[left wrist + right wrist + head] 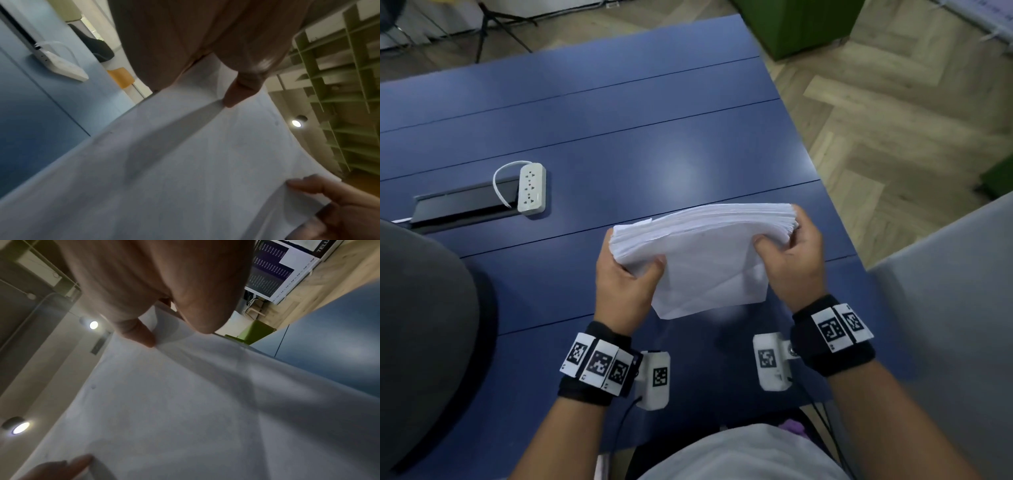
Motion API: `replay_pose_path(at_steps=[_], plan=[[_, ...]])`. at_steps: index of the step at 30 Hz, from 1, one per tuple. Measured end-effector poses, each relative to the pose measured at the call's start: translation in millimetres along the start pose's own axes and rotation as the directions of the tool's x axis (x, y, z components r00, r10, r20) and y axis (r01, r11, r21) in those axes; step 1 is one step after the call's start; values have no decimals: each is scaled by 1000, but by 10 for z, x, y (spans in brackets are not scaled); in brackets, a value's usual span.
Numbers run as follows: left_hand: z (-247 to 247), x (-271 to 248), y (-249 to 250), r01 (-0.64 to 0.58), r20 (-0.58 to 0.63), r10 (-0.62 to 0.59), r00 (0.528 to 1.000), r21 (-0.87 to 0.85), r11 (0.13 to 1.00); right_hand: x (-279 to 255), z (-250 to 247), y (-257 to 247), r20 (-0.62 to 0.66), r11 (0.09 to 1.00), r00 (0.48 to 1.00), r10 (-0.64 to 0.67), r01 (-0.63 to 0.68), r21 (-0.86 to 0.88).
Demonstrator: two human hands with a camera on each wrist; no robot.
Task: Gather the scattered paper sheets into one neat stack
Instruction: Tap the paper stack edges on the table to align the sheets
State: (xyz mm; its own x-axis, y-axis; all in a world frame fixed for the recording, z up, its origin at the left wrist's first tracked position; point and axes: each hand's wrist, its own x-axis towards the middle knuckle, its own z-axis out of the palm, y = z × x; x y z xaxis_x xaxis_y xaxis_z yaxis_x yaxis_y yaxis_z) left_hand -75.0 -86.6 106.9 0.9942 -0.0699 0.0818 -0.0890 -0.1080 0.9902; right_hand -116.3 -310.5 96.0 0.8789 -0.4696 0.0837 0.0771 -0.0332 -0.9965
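The left hand and right hand each grasp one end of the paper stack, lifted above the worktop near its right edge. The sheets look gathered; squaring comes next, likely tapping an edge down. Its long axis runs left to right, sheets sagging toward the person.

Your forearms are bare. Each wrist wears a black band carrying a row of white tiles printed with black square codes. A white camera box with its own code tag juts from the inner side of each band, and a thin black cable trails from it. You wear a light grey shirt.
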Motion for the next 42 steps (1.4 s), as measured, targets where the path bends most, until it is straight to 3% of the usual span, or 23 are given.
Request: replay_pose_path(at_steps=[12, 17, 24, 30, 35, 38, 40, 42], plan=[[14, 30, 111, -93, -23, 92, 995, -37, 995, -42, 46, -33, -34, 987, 987, -156, 154, -46], [141, 28, 8, 2, -132, -5, 991, -25, 1000, -87, 127, 125, -21, 992, 999, -48, 45, -115], [266, -76, 9, -47, -259, 33, 965, -47, 998, -130, 162, 105, -99, 989, 990, -99, 88, -115], [312, -237, -492, 77, -308, -77, 948, -13, 997, -254, 254, 547, -104, 984, 995, 11, -30, -177], [369, -293, -770, 181, -328, -171, 929, 1, 984, -275, 333, 595, -197, 966, 977, -77, 24, -257], [305, -306, -960, 289, -268, -261, 927, 70, 955, -255, 221, 679, -208, 952, 976, 67, -125, -280], [207, -267, -1086, 342, -153, -326, 933, 94, 935, -166, 70, 834, -120, 927, 972, 201, -229, -298], [142, -230, -1157, 404, -78, -397, 915, 131, 905, -81, -32, 901, 18, 881, 967, 255, -224, -417]])
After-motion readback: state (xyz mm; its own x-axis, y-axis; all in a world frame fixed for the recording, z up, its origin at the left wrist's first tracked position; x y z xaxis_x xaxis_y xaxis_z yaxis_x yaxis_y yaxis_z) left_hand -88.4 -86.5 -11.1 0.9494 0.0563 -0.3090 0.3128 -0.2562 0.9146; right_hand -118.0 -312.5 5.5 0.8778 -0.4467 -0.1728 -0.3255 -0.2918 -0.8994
